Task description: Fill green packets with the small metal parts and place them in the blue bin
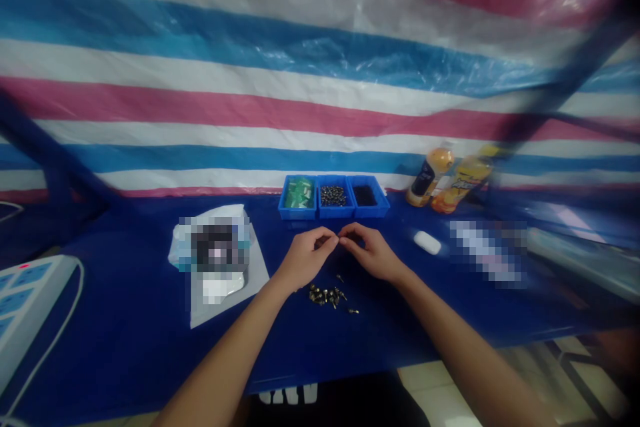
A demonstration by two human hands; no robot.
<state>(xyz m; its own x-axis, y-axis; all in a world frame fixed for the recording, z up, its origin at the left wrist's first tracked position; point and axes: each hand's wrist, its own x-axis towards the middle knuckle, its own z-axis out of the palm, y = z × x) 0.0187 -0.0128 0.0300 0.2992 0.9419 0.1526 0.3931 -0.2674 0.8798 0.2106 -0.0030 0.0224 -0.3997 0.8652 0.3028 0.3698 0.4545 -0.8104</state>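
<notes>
Above the blue table, my left hand (pixel 311 253) and my right hand (pixel 371 251) meet at the fingertips, each in a pinch. Whatever lies between the fingertips is too small to make out. Nearer to me, below the hands, is a loose pile of small brass-and-dark metal parts (pixel 326 296). Two similar pieces lie a little apart from it, one above and one to the right. Just beyond the hands stand three blue bins in a row: one with green and white pieces (pixel 300 193), one with small metal parts (pixel 333 196), one with black bits (pixel 365 195).
Left of my hands, a white sheet (pixel 255 260) carries a bag and blurred-out items. A white power strip (pixel 35 307) with a cable sits far left. To the right are a white oval case (pixel 427 242), two drink bottles (pixel 463 181) and a pixelated packet (pixel 485 250). Striped sheeting hangs behind.
</notes>
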